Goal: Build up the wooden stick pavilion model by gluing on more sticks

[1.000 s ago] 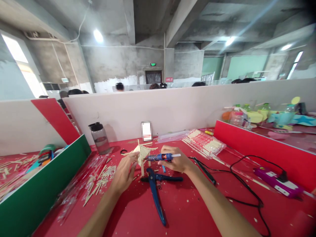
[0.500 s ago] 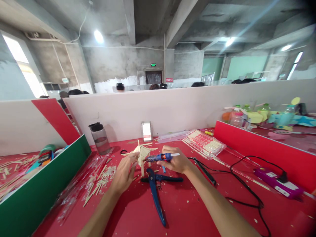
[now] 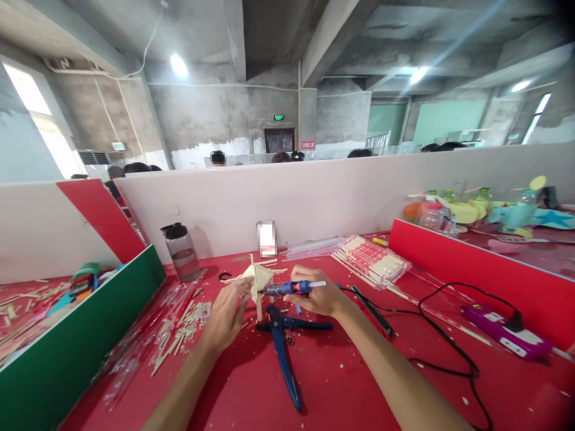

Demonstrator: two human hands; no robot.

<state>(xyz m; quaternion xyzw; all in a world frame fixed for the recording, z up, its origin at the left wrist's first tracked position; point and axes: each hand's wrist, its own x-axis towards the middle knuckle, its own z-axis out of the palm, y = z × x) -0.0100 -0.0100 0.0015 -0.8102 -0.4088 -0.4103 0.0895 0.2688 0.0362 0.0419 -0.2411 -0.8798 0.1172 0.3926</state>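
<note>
My right hand point(image 3: 315, 291) is closed around a blue hot glue gun point(image 3: 290, 288) with a clear glue stick poking out of its back end. The gun's nozzle points left, at the side of a small wooden stick model point(image 3: 259, 279) with a peaked, roof-like top and legs. My left hand point(image 3: 229, 311) grips the model's left side between bent fingers; the exact contact is partly hidden. Just below the model, dark blue cutting pliers point(image 3: 283, 353) lie with handles spread on the red table point(image 3: 242, 389).
Cut stick pieces point(image 3: 184, 329) and plastic wrappers litter the left. A bottle point(image 3: 181, 251) stands at back left. Packed sticks point(image 3: 371, 261) lie at back right. A black cord runs to a purple power strip point(image 3: 507, 333). Green point(image 3: 90, 335) and red point(image 3: 476, 281) dividers flank the table.
The glue gun and my right hand have shifted very slightly, with the nozzle still at the model. My left hand and the model look unchanged.
</note>
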